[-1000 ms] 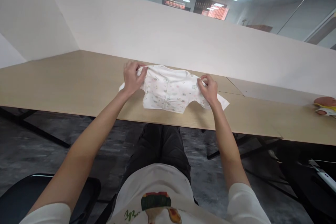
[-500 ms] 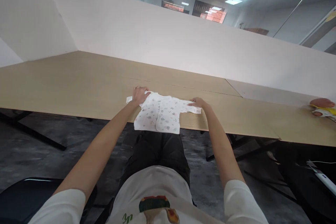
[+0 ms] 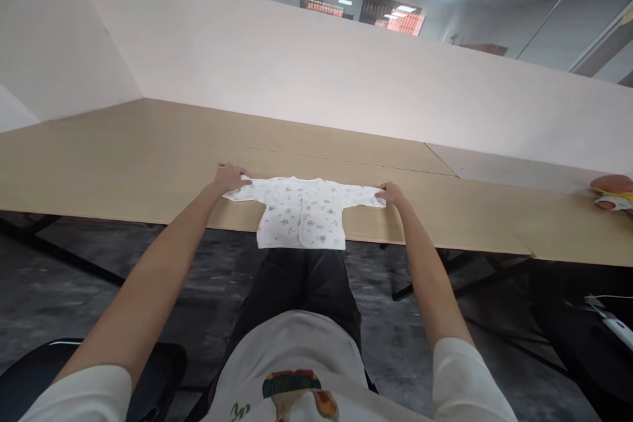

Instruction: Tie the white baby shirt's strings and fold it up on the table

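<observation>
A small white baby shirt (image 3: 284,214) with a scattered print lies spread on the wooden table (image 3: 148,165), both sleeves stretched out sideways. Its lower hem hangs slightly past the table's front edge. At the end of the left-hand sleeve, my left hand (image 3: 229,178) is closed on the cuff, thumb on top of the cloth. My right hand (image 3: 392,194) pinches the cuff of the other sleeve. The fingertips of both hands are partly hidden.
A doll-like toy (image 3: 613,190) lies at the table's far right. Behind the table rises a white wall (image 3: 277,66) with glass above. A black chair (image 3: 161,369) stands at lower left, and a white power strip (image 3: 618,330) lies at lower right.
My left hand has moved outward to the left, and the sleeve there now lies extended. My right hand has shifted slightly right to the cuff's end. The shirt lies straighter.
</observation>
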{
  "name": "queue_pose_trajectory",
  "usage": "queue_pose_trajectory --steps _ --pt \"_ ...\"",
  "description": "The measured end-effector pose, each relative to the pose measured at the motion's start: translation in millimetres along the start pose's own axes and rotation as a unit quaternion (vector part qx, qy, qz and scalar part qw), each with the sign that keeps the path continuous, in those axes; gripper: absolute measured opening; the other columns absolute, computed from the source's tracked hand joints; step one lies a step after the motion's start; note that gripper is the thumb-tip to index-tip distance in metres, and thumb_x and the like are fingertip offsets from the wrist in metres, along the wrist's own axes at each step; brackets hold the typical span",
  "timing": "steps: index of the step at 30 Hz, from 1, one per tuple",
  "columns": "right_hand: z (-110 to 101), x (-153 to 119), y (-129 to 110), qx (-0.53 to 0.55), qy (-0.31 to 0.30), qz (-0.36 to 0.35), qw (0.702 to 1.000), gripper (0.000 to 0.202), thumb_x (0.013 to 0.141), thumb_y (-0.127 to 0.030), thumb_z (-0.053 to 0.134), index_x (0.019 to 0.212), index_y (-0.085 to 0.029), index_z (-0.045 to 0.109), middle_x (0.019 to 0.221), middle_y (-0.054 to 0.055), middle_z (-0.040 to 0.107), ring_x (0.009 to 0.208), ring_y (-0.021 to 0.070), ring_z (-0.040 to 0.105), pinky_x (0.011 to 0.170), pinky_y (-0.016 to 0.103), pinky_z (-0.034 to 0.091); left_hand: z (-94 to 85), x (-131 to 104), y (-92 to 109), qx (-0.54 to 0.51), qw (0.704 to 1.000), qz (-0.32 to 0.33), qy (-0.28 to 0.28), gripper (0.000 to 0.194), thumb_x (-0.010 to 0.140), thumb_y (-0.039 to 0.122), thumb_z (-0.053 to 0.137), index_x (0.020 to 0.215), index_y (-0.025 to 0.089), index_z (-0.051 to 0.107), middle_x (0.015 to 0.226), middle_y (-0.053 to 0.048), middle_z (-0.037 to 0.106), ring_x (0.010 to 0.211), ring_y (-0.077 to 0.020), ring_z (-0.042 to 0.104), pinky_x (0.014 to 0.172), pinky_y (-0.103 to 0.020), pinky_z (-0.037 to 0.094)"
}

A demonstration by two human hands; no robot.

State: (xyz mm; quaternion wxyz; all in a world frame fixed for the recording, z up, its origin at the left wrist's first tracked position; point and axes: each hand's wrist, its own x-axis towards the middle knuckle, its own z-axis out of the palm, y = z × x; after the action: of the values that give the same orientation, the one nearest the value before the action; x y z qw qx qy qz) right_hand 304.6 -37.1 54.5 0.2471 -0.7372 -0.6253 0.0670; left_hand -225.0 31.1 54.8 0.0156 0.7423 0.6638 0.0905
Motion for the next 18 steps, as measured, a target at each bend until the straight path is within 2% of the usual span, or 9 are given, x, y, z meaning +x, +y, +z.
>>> queue_pose_trajectory --steps 3,6,10,13,16,18 --pt "5.0 6.4 -4.4 -0.06 -0.01 0.049 0.997 0.024 0.074 -0.019 0.063 0.094 -0.014 0.074 0.094 0.011 0.072 0.086 0.0217 0.064 0.074 0.029 0.047 -4.3 10.3 14.8 0.043 0.997 -0.01 0.059 0.036 0.079 0.048 0.06 0.095 0.02 0.074 0.101 -0.014 0.072 0.115 -0.0354 0.054 0.106 -0.053 0.023" --pt "3.8 11.7 -3.3 -0.086 0.019 0.074 0.993 0.029 0.081 -0.016 0.055 0.105 -0.015 0.072 0.105 0.015 0.071 0.095 0.0241 0.065 0.079 0.03 0.047 0.1 17.5 23.8 0.064 0.995 -0.02 0.072 0.032 0.079 0.043 0.059 0.095 0.018 0.074 0.1 -0.015 0.072 0.118 -0.0361 0.051 0.107 -0.054 0.021" --pt "-2.6 11.7 3.8 -0.094 0.025 0.105 0.99 0.03 0.083 -0.011 0.051 0.105 -0.014 0.072 0.1 0.016 0.071 0.094 0.0249 0.066 0.082 0.031 0.047 8.8 15.1 13.3 0.064 0.996 -0.038 0.047 0.022 0.078 0.035 0.061 0.085 0.021 0.075 0.096 -0.012 0.072 0.12 -0.0358 0.048 0.108 -0.056 0.015" --pt "-6.4 11.7 3.1 -0.09 0.034 0.113 0.989 0.032 0.083 -0.009 0.049 0.106 -0.013 0.071 0.103 0.017 0.07 0.096 0.025 0.065 0.083 0.031 0.047 7.8 9.4 0.8 0.047 0.995 -0.062 0.06 0.019 0.079 0.029 0.058 0.082 0.02 0.075 0.096 -0.012 0.072 0.119 -0.0348 0.048 0.108 -0.056 0.015" --pt "-2.3 14.6 -17.1 -0.095 0.073 0.118 0.986 0.041 0.08 -0.001 0.044 0.111 -0.011 0.069 0.115 0.019 0.065 0.106 0.0265 0.061 0.085 0.032 0.046 2.4 8.1 10.2 0.013 0.993 -0.044 0.112 0.021 0.082 0.026 0.054 0.084 0.019 0.074 0.101 -0.011 0.072 0.119 -0.0332 0.048 0.108 -0.056 0.016" --pt "8.7 15.9 -46.1 -0.089 0.088 0.095 0.988 0.045 0.079 0.002 0.041 0.113 -0.011 0.067 0.119 0.019 0.063 0.11 0.027 0.059 0.087 0.032 0.045 2.4 10.3 36.9 -0.025 0.991 -0.008 0.134 0.022 0.082 0.026 0.053 0.086 0.019 0.074 0.103 -0.01 0.072 0.116 -0.0313 0.051 0.108 -0.054 0.021"
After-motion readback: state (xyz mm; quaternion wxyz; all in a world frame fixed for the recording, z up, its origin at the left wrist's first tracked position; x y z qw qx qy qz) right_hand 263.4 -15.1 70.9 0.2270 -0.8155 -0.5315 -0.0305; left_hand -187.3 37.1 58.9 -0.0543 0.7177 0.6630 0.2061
